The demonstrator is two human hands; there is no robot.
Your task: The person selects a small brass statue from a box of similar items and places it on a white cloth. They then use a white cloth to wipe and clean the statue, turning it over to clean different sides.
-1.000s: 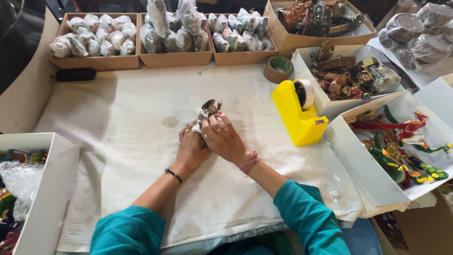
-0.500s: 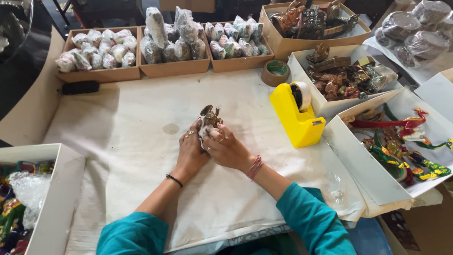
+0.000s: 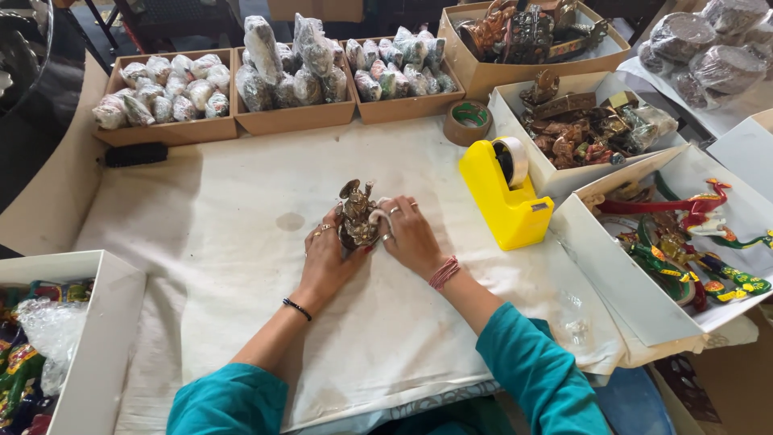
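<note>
Two hands work at the middle of the white cloth (image 3: 241,266), both clamped on one small brass figurine (image 3: 357,216), which stands upright on the cloth. Left hand (image 3: 328,254) cups its near-left side, fingers curled round the base, apparently to steady it. Right hand (image 3: 407,234) grips its right side and also pinches a small white wad (image 3: 378,213) against the metal, possibly cloth or tissue; cannot tell which. Just right of the figurine sits a yellow tape dispenser (image 3: 503,201), within easy reach. Beyond it, right and farther back, an open white box (image 3: 523,101) holds more brass pieces. Behind the figurine, along the far edge, brown trays (image 3: 169,133) hold plastic-wrapped bundles, kept apart from the bare ones.
</note>
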